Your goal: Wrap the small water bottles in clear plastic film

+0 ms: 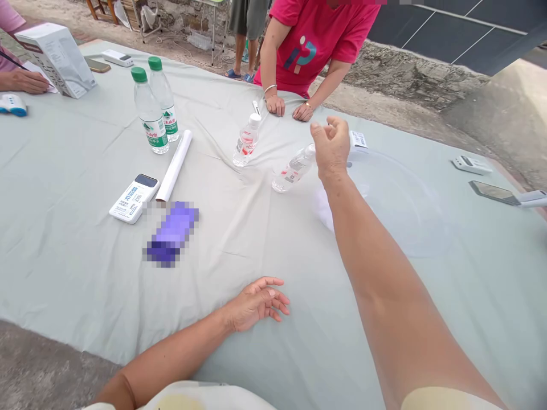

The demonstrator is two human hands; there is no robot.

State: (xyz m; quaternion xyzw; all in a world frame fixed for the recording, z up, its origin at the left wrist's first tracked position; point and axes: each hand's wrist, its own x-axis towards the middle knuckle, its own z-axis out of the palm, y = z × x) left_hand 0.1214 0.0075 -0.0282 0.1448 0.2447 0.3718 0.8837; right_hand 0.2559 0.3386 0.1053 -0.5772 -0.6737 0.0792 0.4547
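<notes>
My left hand (257,304) is low over the near part of the cloth-covered table (239,245), its fingers loosely spread and holding nothing. My right hand (333,145) reaches forward, thumb and bent fingers apart, with nothing visible between them. Right beside its wrist a clear water bottle (293,169) slants to the right; its top end meets the hand's outline, and whether they touch I cannot tell. Another small bottle (247,141) with a white cap stands just left of it. Under my right forearm lies a round, see-through plastic sheet or bag (397,205), partly hidden.
Two green-capped bottles (150,114), a white paper roll (174,165), a white device (134,198) and a blurred purple object (173,233) lie to the left. A box (57,60) is further back. Opposite, a person in a pink shirt (316,45) leans on the table. Phones (494,192) lie right.
</notes>
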